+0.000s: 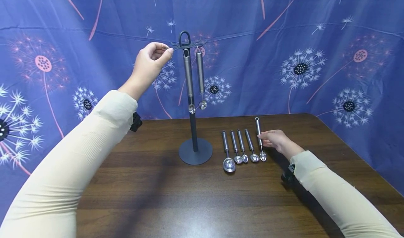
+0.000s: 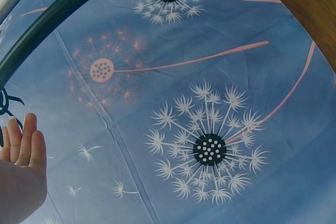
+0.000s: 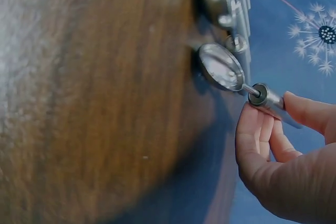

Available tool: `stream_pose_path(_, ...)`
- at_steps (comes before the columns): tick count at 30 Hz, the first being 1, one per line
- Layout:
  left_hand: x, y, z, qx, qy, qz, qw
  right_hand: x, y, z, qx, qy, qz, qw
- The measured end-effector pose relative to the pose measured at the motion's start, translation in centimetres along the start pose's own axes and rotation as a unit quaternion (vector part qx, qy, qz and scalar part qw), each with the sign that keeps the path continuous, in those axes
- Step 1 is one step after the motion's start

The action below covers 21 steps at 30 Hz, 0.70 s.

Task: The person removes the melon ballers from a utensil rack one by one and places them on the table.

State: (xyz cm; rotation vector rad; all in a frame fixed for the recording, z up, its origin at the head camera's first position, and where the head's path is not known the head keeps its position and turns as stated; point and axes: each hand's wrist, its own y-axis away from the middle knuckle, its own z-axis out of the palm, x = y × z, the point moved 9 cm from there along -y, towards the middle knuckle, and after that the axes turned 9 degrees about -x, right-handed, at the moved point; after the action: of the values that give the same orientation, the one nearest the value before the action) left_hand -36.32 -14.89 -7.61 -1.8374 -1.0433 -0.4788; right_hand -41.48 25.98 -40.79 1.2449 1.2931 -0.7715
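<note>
My left hand (image 1: 153,57) is raised at the top of a black hanging stand (image 1: 194,129), thumb and forefinger pinching one of its thin hooks. In the left wrist view its fingers (image 2: 26,148) are beside the dark hooks. Two steel-handled utensils, a nearer one (image 1: 188,73) and a farther one (image 1: 200,73), hang from the stand. On the right, my right hand (image 1: 276,140) grips a small metal scoop (image 1: 258,129) by its tubular handle. The scoop's oval bowl (image 3: 220,66) points away from the fingers, low over the table.
Several similar scoops (image 1: 229,164) lie side by side on the brown wooden table (image 1: 202,203), left of the right hand. The stand's round base (image 1: 195,157) is farther left. A blue curtain (image 1: 246,6) with dandelion print hangs behind the table.
</note>
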Motion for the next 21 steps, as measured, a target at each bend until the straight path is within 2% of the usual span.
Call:
stream_pose_path(6, -0.1, 0.0, 0.1, -0.002, 0.007, -0.006, 1.0000, 1.6, -0.3, -0.3, 0.010, -0.012, 0.033, 0.9993)
stream_pose_path(10, -0.1, 0.1, 0.1, -0.002, 0.009, -0.006, 0.9999, 1.6, -0.1, 0.0, 0.024, 0.005, 0.067, 0.9974)
stream_pose_path(15, -0.1, 0.1, 0.0, 0.001, 0.014, -0.004, 0.9999, 1.7, -0.4, 0.1, 0.018, 0.008, 0.098, 0.9949)
stream_pose_path(21, -0.1, 0.1, 0.0, 0.003, 0.019, -0.001, 0.9998, 1.6, -0.6, 0.4, 0.012, 0.013, 0.110, 0.9937)
